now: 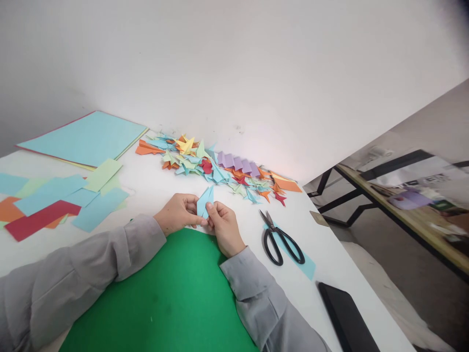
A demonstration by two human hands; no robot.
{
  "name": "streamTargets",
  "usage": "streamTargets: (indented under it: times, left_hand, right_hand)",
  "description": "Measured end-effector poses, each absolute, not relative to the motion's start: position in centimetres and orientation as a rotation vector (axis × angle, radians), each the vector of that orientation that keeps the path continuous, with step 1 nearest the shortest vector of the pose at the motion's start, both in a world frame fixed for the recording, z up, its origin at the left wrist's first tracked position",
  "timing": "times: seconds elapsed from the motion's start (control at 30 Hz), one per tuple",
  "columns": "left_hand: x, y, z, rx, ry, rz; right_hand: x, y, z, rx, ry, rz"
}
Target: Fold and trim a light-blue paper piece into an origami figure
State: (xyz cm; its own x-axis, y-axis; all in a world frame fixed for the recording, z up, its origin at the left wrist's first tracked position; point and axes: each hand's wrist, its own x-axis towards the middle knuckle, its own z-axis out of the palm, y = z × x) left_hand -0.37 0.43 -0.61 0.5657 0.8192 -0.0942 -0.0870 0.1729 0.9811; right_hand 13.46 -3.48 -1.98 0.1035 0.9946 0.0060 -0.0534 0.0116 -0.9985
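A small folded piece of light blue paper point(203, 202) is held up between my two hands, above the far edge of a green sheet point(161, 293). My left hand point(179, 213) pinches its left and lower side. From the right, my right hand point(224, 224) grips it with the thumb pressed on its face. The paper has a pointed top with a split between two tips. Fingers partly hide its lower end. Just beyond my hands lies a heap of small folded paper shapes point(190, 159) in blue, green, yellow, orange, red and purple.
Black-handled scissors point(282, 242) rest over a blue paper strip point(309, 268) at right, with a black phone-like slab point(346, 315) nearer me. Loose coloured paper pieces point(44, 217) and large stacked sheets point(88, 139) lie left. A wall stands behind; a wooden-topped shelf point(406, 210) is beyond the table's right edge.
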Motion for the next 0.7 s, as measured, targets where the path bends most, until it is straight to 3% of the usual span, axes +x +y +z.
streamTargets:
  times: [0.7]
  left_hand:
    - [-0.08,0.33,-0.17,1.178,0.826,0.876]
  right_hand:
    - [13.47,-3.56,-1.20,-1.186,-0.982,1.197]
